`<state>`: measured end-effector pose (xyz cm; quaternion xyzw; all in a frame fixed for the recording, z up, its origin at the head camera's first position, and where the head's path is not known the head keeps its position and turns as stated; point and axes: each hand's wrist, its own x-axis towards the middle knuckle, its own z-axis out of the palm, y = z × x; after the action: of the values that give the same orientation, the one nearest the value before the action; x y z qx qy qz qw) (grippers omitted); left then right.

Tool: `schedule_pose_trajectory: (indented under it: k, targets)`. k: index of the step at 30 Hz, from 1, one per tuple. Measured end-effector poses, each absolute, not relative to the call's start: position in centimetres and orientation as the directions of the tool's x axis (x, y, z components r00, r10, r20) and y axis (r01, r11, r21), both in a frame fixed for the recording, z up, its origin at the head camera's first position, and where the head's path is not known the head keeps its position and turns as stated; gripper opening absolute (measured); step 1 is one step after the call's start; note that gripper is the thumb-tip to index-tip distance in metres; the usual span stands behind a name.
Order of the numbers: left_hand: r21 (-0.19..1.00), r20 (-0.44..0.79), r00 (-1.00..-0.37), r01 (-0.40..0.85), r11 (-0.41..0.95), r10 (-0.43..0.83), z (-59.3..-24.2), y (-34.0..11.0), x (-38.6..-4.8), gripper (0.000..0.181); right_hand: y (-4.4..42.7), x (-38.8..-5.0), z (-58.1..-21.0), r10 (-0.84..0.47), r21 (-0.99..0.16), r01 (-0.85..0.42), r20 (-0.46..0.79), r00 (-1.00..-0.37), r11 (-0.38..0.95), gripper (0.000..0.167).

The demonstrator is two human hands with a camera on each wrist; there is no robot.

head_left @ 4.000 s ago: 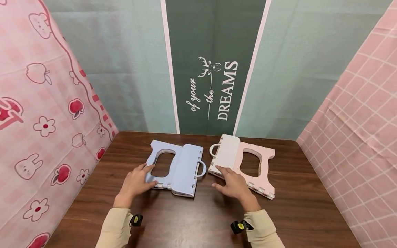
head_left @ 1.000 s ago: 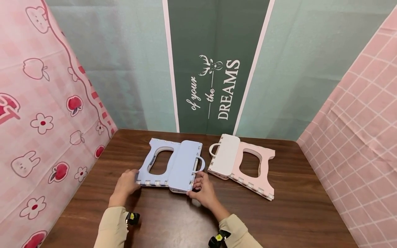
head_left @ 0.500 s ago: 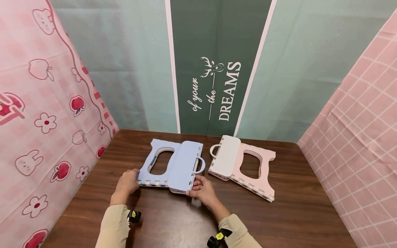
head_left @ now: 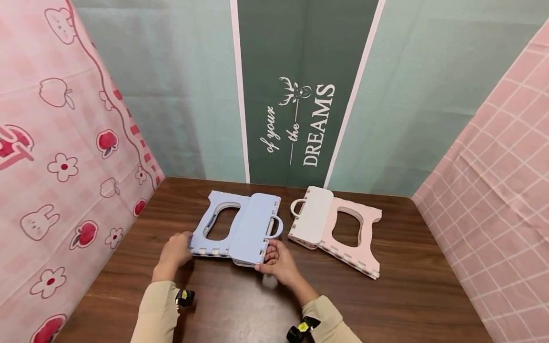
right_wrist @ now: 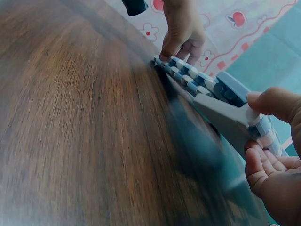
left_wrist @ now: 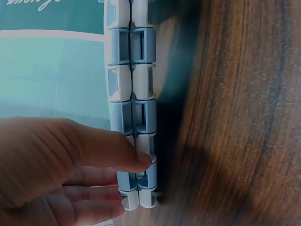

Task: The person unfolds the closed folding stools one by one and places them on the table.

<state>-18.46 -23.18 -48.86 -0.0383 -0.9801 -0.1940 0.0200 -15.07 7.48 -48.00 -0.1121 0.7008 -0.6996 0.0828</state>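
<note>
In the head view, the blue folded stool (head_left: 253, 228) lies on the brown counter (head_left: 231, 309), near the pink folded stool (head_left: 328, 224) (this one has a white panel (head_left: 313, 214)). The hands stand apart: the left hand (head_left: 176, 252) grips the blue stool's near left corner, the right hand (head_left: 280, 263) pinches its near right corner, below the handle (head_left: 280, 227). In the left wrist view, the thumb (left_wrist: 108, 147) presses across the hinged edge (left_wrist: 143, 113). In the right wrist view, both hands are clamped on the blue stool, the right thumb (right_wrist: 277, 103) above, fingers (right_wrist: 255, 162) curled beneath.
</note>
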Motion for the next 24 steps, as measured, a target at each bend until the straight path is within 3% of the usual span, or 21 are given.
schedule_pose_trajectory:
  k: [24]
  targets:
    - [0.416, 0.053, -0.995, 0.100, 0.904, 0.086, -48.9, -22.6, -18.2, 0.048, 7.9, -14.9, -45.9, -0.302, -0.959, -0.255, 0.210, -0.930, 0.119, 0.070]
